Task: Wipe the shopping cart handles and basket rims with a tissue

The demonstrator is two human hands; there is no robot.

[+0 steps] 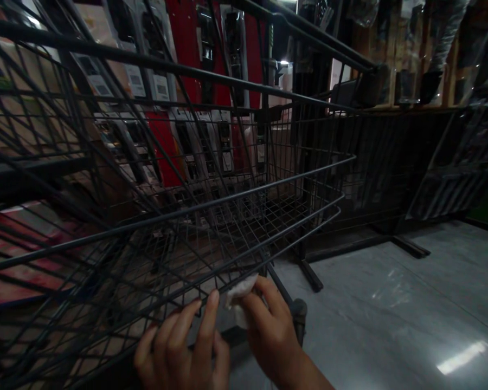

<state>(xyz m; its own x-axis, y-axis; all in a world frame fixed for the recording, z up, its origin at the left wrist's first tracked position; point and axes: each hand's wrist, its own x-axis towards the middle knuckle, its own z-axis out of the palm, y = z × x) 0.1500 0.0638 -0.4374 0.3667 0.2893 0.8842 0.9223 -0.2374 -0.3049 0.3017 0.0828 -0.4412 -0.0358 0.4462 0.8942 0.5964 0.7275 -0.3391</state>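
A dark wire shopping cart (pixel 211 203) fills the left and middle of the view. My left hand (pixel 183 346) is at its lower side, fingers spread apart with the tips against or just in front of the bottom wires; nothing shows in it. Close on its right, my right hand (pixel 272 330) pinches a crumpled white cloth or tissue (pixel 241 292) against the cart's lower wire edge. Part of the cloth hangs below the fingers.
Behind the cart, packaged goods (pixel 223 146) hang on a red and pale display. A dark rack (pixel 350 246) with feet on the grey floor (pixel 390 314) stands at the right. A cart wheel or bumper (pixel 299 314) is right of my right hand. Pink packaging (pixel 28 260) lies at the left.
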